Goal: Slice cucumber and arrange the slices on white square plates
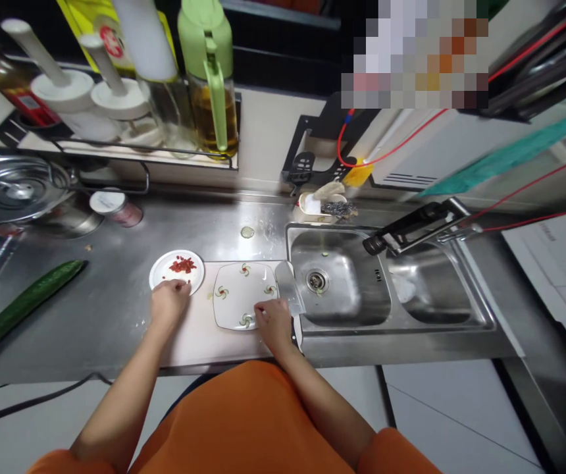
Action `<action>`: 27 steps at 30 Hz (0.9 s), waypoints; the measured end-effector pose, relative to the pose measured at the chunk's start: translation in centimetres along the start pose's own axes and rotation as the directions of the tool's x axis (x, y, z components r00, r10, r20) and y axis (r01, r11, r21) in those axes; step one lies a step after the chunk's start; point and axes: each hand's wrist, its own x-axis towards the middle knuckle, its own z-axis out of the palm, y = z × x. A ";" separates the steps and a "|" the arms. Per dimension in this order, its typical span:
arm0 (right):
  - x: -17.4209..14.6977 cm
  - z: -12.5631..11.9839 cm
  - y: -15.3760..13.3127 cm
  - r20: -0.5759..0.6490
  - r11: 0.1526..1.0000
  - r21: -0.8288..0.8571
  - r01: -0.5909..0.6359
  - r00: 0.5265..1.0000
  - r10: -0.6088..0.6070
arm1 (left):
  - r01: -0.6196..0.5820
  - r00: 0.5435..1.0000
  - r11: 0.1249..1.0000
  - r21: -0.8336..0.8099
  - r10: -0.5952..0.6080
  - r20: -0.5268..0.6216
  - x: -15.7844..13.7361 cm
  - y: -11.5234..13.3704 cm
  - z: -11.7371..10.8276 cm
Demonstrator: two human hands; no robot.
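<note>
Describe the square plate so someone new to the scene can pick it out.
Find the steel double sink, then the pale cutting board to its left. Towards the board's right end, by the right hand, sits a white square plate. Its rounded-square outline and green-and-red swirls set it apart from the round plate of red pieces to its left.

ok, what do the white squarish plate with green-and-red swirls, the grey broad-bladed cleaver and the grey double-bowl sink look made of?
White squarish plate: probably glazed ceramic, glossy, from its smooth sheen; melamine possible.
Cleaver blade: likely steel, smooth; flat grey metallic face.
Sink: looks like stainless steel, satin; metallic grey with soft, smeared highlights.
</note>
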 end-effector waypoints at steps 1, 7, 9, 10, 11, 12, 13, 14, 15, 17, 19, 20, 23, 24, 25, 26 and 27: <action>0.0 0.0 -0.1 0.004 1.000 -0.007 0.005 1.000 -0.005 | 0.000 1.000 1.000 -0.001 0.000 0.001 0.1 0.1 0.1; -0.3 0.0 0.0 0.005 1.000 -0.005 -0.008 1.000 0.008 | -0.064 0.998 0.998 -0.003 0.064 0.028 0.6 0.1 0.2; -0.5 0.0 0.2 0.004 1.000 0.008 -0.014 1.000 0.014 | -0.073 0.997 0.997 -0.010 0.073 0.020 0.6 0.1 0.0; -0.6 0.0 0.3 0.005 1.000 0.012 -0.016 1.000 0.016 | -0.073 0.997 0.997 -0.019 0.073 0.010 0.5 0.1 -0.1; -0.7 0.0 0.5 0.007 1.000 0.015 -0.019 1.000 0.018 | -0.075 0.997 0.997 -0.036 0.075 -0.003 0.3 0.2 -0.1; -0.7 0.1 0.6 0.009 1.000 0.016 -0.021 1.000 0.021 | -0.084 0.996 0.994 -0.062 0.084 -0.017 0.0 0.3 -0.2; -0.8 0.1 0.7 0.011 1.000 0.016 -0.025 1.000 0.024 | -0.102 0.995 0.990 -0.099 0.099 -0.029 -0.4 0.6 -0.2; -0.9 0.2 0.9 0.010 1.000 0.014 -0.028 1.000 0.028 | -0.128 0.992 0.981 -0.145 0.124 -0.036 -0.9 0.9 -0.1; -1.0 0.3 1.0 0.010 1.000 0.012 -0.029 1.000 0.029 | -0.165 0.986 0.966 -0.200 0.161 -0.036 -1.5 1.3 0.0; -1.2 0.5 1.2 0.012 1.000 0.010 -0.018 1.000 0.018 | -0.251 0.965 0.915 -0.314 0.261 -0.013 -2.9 2.2 0.7; -1.3 0.7 1.3 0.022 1.000 0.015 0.011 1.000 -0.011 | -0.326 0.931 0.849 -0.416 0.364 0.014 -4.4 3.1 1.7; -1.3 0.8 1.4 0.030 0.999 0.021 0.031 0.999 -0.031 | -0.359 0.906 0.814 -0.456 0.421 0.038 -5.1 3.6 2.2; -1.4 1.1 1.4 0.057 0.997 0.031 0.073 0.996 -0.074 | -0.453 0.813 0.728 -0.515 0.574 0.097 -6.8 4.7 3.6; -1.4 1.2 1.4 0.068 0.997 0.029 0.077 0.995 -0.079 | -0.468 0.795 0.716 -0.518 0.597 0.107 -7.2 5.0 4.0; -1.5 1.3 1.4 0.079 0.997 0.025 0.077 0.994 -0.079 | -0.481 0.782 0.707 -0.518 0.613 0.112 -7.5 5.2 4.2; -1.5 1.4 1.4 0.090 0.997 0.018 0.074 0.993 -0.075 | -0.490 0.774 0.702 -0.517 0.623 0.111 -7.8 5.4 4.4; -1.5 1.5 1.4 0.101 0.997 0.012 0.070 0.992 -0.071 | -0.500 0.767 0.695 -0.517 0.632 0.108 -7.9 5.5 4.5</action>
